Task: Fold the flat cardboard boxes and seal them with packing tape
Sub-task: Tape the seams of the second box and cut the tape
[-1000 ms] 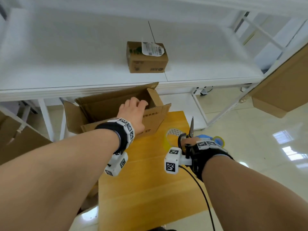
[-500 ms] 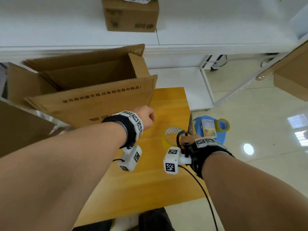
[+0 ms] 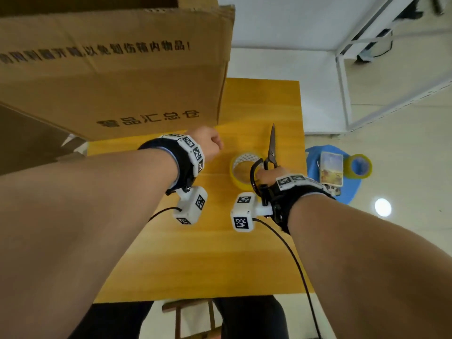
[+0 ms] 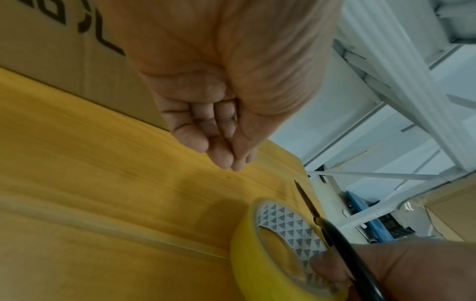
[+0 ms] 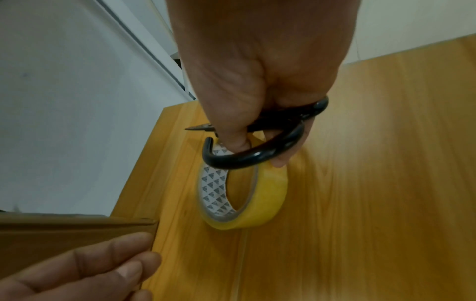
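A large open cardboard box [image 3: 110,77] with black printing stands at the back left of the yellow table [image 3: 220,253]. My left hand [image 3: 210,143] hovers just in front of the box's near right corner, fingers loosely curled [image 4: 221,126] and holding nothing. My right hand [image 3: 269,171] grips the black handles of the scissors [image 3: 271,145], blades pointing away, together with the yellow tape roll [image 3: 241,165]. In the right wrist view the tape roll [image 5: 268,193] hangs upright from the fingers below the scissors' handle [image 5: 257,156], over the table.
To the right of the table, a blue round seat [image 3: 313,165] carries a phone [image 3: 331,168] and a second tape roll [image 3: 359,166]. White shelf frames [image 3: 342,81] stand behind. A wooden stool [image 3: 190,311] and my legs are below the near edge.
My left hand came off the box flap and drew back to the box's near corner. The box now stands closer and larger in view. My right hand kept hold of scissors and tape.
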Available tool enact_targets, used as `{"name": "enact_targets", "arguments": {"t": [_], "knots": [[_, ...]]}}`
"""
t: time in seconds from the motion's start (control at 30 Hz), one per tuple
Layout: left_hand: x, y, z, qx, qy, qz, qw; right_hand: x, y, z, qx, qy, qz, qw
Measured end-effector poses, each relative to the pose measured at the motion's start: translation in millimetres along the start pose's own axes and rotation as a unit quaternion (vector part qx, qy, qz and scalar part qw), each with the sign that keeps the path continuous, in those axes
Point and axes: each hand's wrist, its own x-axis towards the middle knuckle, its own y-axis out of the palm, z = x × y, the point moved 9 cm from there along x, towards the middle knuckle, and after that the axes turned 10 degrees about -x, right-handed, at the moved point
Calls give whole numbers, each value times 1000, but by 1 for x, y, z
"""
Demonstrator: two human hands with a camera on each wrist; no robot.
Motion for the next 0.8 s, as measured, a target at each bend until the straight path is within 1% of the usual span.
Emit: {"name": "enact_targets", "arguments": {"t": [0.03, 0.1, 0.17, 0.2, 0.4, 0.5, 0.53, 0.57, 0.6, 0.63, 0.67, 0.7, 0.73, 0.77, 0.8], "knots": [[2, -1, 4, 0, -3, -6, 1000, 12, 3, -2, 16, -2, -5, 1000], [6, -1, 9, 1, -7, -9, 1000, 17, 2, 2, -7, 0, -37, 999], [8, -2, 13, 10, -13, -10, 1000, 15, -11, 2, -20, 15, -86, 996], [8, -2, 14, 13, -18, -12, 1000, 11, -16, 2, -27, 21, -97, 995], [8, -6, 10, 21, -15, -13, 1000, 7, -31, -17, 11, 82, -99, 992], [12, -7, 10, 22, -18, -13, 1000, 9, -29, -28, 59, 78, -86, 991], [12, -7, 10, 21, -22, -13, 999, 1, -28, -30, 54, 80, -78, 992], [12, -7, 12, 22, -24, -12, 999, 4, -27, -33, 16, 70, -83, 994], [12, -6, 14, 24, -27, -7, 999, -2, -19, -33, -11, 79, -56, 995], [12, -5, 17, 26, -27, -3, 999, 3, -14, -35, -61, 83, -38, 994], [12, -5, 18, 30, -29, 0, 999, 2, -15, -33, -118, 73, -51, 989], [10, -6, 19, 36, -30, -1, 999, 10, -11, -35, -115, 67, -36, 990], [9, -7, 20, 39, -31, -2, 999, 1, -12, -27, -94, 54, -28, 994], [9, -8, 22, 41, -33, -3, 999, 3, -14, -25, -95, 49, -35, 994], [6, -10, 24, 39, -37, -2, 999, -6, -16, -18, -138, 40, -41, 989]]}}
